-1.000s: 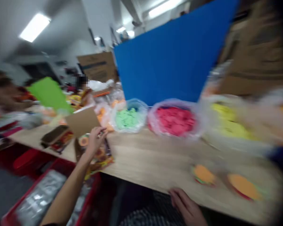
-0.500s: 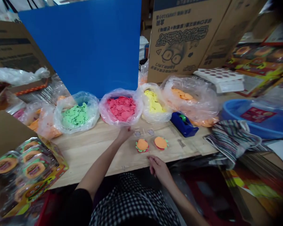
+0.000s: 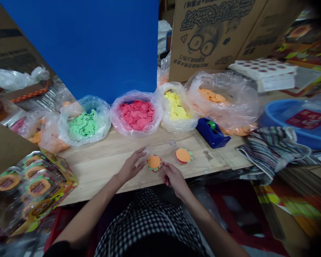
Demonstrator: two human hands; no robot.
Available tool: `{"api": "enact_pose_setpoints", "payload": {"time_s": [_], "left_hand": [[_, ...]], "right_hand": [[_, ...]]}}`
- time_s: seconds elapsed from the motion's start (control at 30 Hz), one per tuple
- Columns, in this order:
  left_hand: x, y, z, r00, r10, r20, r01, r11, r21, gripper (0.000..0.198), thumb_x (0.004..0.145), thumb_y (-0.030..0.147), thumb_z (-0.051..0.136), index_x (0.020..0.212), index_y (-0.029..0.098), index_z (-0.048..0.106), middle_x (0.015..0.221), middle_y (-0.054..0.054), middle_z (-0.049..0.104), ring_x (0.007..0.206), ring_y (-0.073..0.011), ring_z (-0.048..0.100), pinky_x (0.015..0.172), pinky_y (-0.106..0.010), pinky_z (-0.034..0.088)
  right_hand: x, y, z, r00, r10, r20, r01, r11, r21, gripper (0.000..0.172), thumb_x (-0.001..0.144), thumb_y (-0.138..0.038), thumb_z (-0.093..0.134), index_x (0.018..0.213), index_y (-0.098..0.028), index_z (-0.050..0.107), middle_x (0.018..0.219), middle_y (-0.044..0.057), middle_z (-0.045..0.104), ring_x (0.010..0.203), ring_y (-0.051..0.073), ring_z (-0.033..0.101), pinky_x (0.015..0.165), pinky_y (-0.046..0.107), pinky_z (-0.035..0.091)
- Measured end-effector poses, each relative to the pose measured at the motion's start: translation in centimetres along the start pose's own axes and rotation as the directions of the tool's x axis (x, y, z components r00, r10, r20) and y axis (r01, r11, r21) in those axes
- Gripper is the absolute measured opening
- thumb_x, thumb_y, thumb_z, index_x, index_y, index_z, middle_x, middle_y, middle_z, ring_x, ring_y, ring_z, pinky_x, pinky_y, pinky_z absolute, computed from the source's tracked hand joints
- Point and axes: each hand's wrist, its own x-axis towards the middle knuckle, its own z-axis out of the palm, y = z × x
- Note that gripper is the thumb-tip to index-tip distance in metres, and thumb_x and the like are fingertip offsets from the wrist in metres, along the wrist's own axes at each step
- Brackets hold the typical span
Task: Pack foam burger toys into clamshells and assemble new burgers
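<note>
Flanking one burger [image 3: 154, 162], left hand [image 3: 131, 166] curves, grip wide; right hand [image 3: 174, 178] pinches its edge.

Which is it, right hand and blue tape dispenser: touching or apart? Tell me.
Apart: the head view shows tabletop between the right hand and blue tape dispenser.

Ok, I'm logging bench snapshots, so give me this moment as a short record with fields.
Left hand: thumb and fingers apart, beside the left burger shape
Right hand: fingertips at that burger's right edge; grip unclear
Right burger shape: on the wooden table, apart from both hands
Open plastic bags: green pieces, red pieces, yellow pieces, orange pieces, going rightward
Tape dispenser: blue, before the orange pieces
Far right: striped cloth, blue basin
</note>
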Motion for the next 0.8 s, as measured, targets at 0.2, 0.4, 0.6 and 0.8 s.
{"api": "enact_pose_setpoints", "payload": {"time_s": [0.2,0.4,0.6,0.8], "left_hand": [[-1.5,1.8,0.9,0.969,0.098,0.227,-0.11,0.993,0.042,0.041,0.082,0.026,0.047,0.122,0.025,0.043,0.134,-0.003,0.04,0.129,-0.0221,0.023,0.105,-0.043,0.024],[-0.6,1.2,2.7,0.994,-0.106,-0.003,0.105,0.986,-0.13,0.034,0.084,0.029,0.042,0.117,0.026,0.049,0.107,-0.004,0.059,0.104,-0.0218,0.052,0.091,-0.038,0.042],[1.3,1.0,2.5,0.912,-0.411,-0.007,0.393,0.877,-0.278,0.043,0.065,0.035,0.064,0.105,0.023,0.053,0.097,-0.008,0.055,0.093,-0.0237,0.051,0.069,-0.033,0.048],[-0.9,2.5,1.1,0.781,-0.567,0.262,0.62,0.654,-0.433,0.033,0.053,0.038,0.072,0.072,0.013,0.06,0.059,0.002,0.046,0.057,-0.0113,0.045,0.052,-0.025,0.039]], "right_hand": [[0.9,0.8,0.6,0.995,-0.072,0.068,0.07,0.997,0.029,0.021,0.076,-0.034,0.042,0.087,-0.017,0.049,0.053,-0.005,0.048,0.038,0.006,0.037,0.032,0.015,0.025],[0.8,1.0,0.7,0.997,-0.043,0.059,0.035,0.991,0.126,0.02,0.074,-0.033,0.044,0.085,-0.017,0.05,0.063,-0.002,0.053,0.046,0.009,0.047,0.031,0.016,0.032],[0.3,-0.1,1.1,0.999,-0.031,0.043,0.024,0.988,0.154,0.026,0.08,-0.043,0.04,0.089,-0.018,0.042,0.062,-0.003,0.053,0.047,0.008,0.049,0.035,0.015,0.032],[0.2,1.5,1.4,0.995,-0.103,0.001,0.102,0.99,-0.092,0.034,0.077,-0.052,0.046,0.083,-0.018,0.048,0.057,-0.003,0.052,0.045,0.01,0.05,0.037,0.02,0.039]]}}
